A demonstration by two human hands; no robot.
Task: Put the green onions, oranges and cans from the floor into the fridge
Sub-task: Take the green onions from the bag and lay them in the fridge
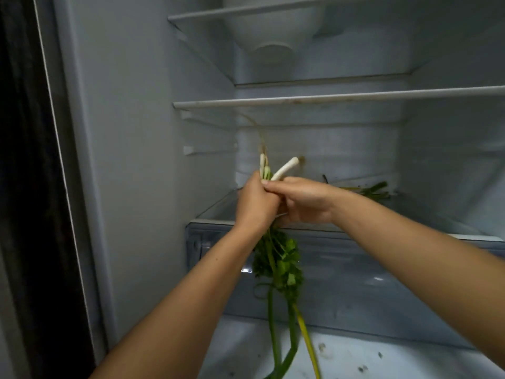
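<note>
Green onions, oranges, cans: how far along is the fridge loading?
Done, it seems: a few green stalks already lie on the glass shelf at the back right. In hand: the left hand and right hand both grip a bunch of green onions, white ends up, leaves hanging in front of the drawer. Left: shelving this bunch; no oranges or cans show in the fridge yet.

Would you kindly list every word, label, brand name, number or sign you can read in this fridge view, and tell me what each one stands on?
None: no readable text shows anywhere in this view.
The fridge shelves, drawer front and white bowl carry no visible print.
The green onions, held by the left hand and right hand, have no band or tag showing.
</note>
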